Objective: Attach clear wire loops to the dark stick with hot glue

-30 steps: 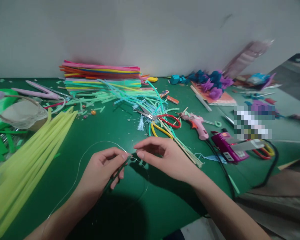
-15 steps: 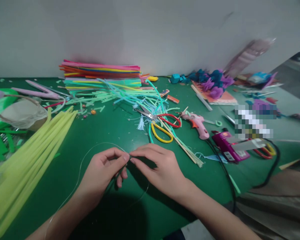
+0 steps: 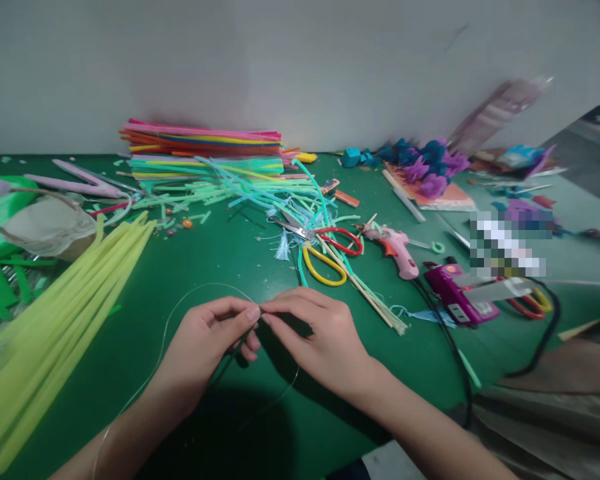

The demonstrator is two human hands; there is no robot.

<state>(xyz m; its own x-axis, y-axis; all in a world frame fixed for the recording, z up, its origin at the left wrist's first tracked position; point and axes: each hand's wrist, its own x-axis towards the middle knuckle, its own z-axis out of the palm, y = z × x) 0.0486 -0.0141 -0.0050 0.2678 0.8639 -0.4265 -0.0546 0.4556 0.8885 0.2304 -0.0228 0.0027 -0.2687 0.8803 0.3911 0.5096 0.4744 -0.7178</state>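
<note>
While hands [image 3: 213,337] [image 3: 325,333] pinch, thin, pale, curving strand [image 3: 167,324]

A plain grey wall [image 3: 300,73] stretched across the background, marked by a thin dark streak [image 3: 457,40] toward its upper right. Against its foot stood a table with a smooth green top [image 3: 215,260], paler and glossier to the right, with a broad dark shadow [image 3: 225,433] along its near side. Beyond the wall's slanting right end lay greyish floor [image 3: 593,160], dimly lit and blurred.
</note>
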